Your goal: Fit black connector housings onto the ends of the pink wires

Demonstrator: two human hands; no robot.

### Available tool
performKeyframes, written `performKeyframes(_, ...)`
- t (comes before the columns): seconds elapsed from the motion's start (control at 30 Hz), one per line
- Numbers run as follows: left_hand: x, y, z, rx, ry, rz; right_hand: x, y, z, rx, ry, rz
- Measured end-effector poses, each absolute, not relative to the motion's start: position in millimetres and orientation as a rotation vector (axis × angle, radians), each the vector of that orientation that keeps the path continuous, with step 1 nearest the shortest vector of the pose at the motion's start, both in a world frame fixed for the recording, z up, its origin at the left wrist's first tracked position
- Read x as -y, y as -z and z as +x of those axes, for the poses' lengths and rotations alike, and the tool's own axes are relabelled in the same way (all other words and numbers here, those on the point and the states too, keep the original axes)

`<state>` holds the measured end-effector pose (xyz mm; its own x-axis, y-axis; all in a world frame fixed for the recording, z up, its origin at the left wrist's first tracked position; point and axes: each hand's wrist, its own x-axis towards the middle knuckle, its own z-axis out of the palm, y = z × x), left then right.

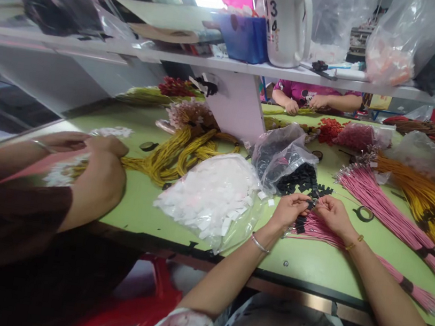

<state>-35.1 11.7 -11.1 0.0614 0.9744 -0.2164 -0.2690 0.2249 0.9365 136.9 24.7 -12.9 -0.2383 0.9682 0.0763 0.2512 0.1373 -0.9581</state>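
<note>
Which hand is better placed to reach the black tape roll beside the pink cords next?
Probably the right hand: the tape roll lies just to its right, while the left hand is farther away, on the right hand's other side.

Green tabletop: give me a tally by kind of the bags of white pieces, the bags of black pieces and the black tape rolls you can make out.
Bag of white pieces: 1
Bag of black pieces: 1
Black tape rolls: 3
Total: 5

Head-worn view — forward, down on near hands (289,210) (332,216)
</note>
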Motion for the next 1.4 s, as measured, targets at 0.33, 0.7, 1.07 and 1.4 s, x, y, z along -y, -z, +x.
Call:
performKeyframes(0.33, -8, 17, -29, -1.161, -1.115, 0.873, -22, 13, 141, 1.863, -0.909, -1.216)
performKeyframes(0.7, -63, 25, -46, -1.644, -1.044, 1.746, -23, 12, 138, 1.377, -1.223, -0.993)
performKeyframes(1.07, -75, 37, -48, -1.709, -0.538, 2.227, -23, 16, 137, 1.268, -1.396, -0.888)
performKeyframes(1.4, -54, 17, -45, -1.168, -1.138, 1.118, -23, 10, 135, 1.381, -1.173, -1.049)
